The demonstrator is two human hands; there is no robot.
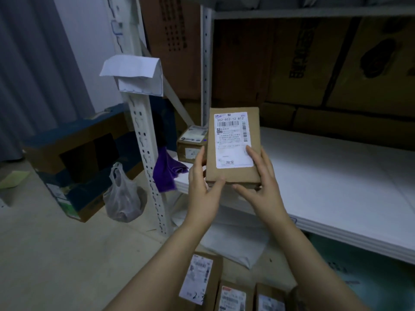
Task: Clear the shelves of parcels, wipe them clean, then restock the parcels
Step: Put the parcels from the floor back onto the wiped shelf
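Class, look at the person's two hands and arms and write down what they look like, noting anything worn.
The left hand and right hand are bare: no gloves, rings, watch or bracelet show. The left forearm and right forearm are uncovered too; no sleeve reaches into the picture.

Held parcel (233,151): fine print on its label (232,140) below the barcode too small to read. Underside out of sight; near corners covered by left hand (202,187) and right hand (263,187). Small box (190,142), far left on shelf (336,176): right side hidden behind held parcel. Floor parcels (197,279) cut off at near edge, labels blurred. Shelf runs off right. Plastic bag (122,196): contents indistinct.
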